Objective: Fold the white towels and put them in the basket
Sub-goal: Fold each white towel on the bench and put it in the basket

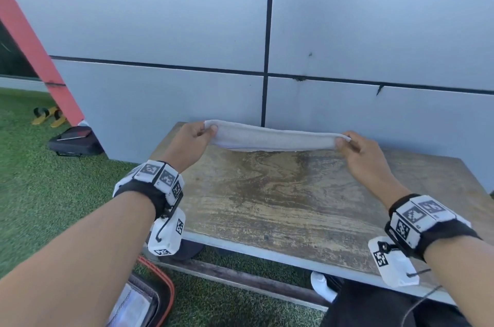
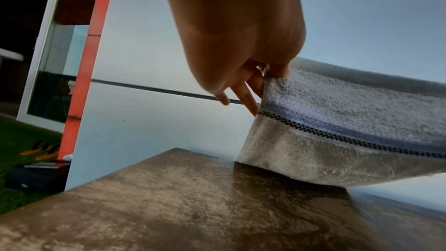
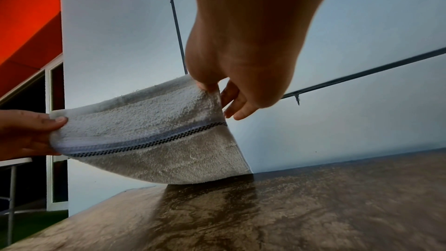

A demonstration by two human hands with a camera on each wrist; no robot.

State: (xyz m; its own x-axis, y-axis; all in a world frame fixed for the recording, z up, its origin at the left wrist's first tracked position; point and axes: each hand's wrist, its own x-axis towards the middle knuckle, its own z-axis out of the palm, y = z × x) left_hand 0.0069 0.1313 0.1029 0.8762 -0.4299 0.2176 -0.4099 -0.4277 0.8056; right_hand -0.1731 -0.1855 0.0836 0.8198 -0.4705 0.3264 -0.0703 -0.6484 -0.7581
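A white towel [image 1: 272, 138] with a blue band and a black checked stripe hangs stretched between both hands over the far edge of the worn wooden table [image 1: 294, 193]. My left hand [image 1: 199, 134] pinches its left top corner. My right hand [image 1: 347, 143] pinches the right top corner. In the left wrist view the towel [image 2: 337, 121] hangs down from the left hand [image 2: 270, 75], and its lower edge touches the tabletop. The right wrist view shows the towel [image 3: 149, 140] held by the right hand [image 3: 212, 89], with the left hand [image 3: 29, 131] at its far end. No basket is in view.
A grey panelled wall [image 1: 347, 32] stands directly behind the table. Green artificial turf [image 1: 53, 193] lies to the left, with a black case [image 1: 74, 142] and yellow sandals [image 1: 49, 115] on it. An orange-rimmed case [image 1: 144, 300] sits by the table's near left corner.
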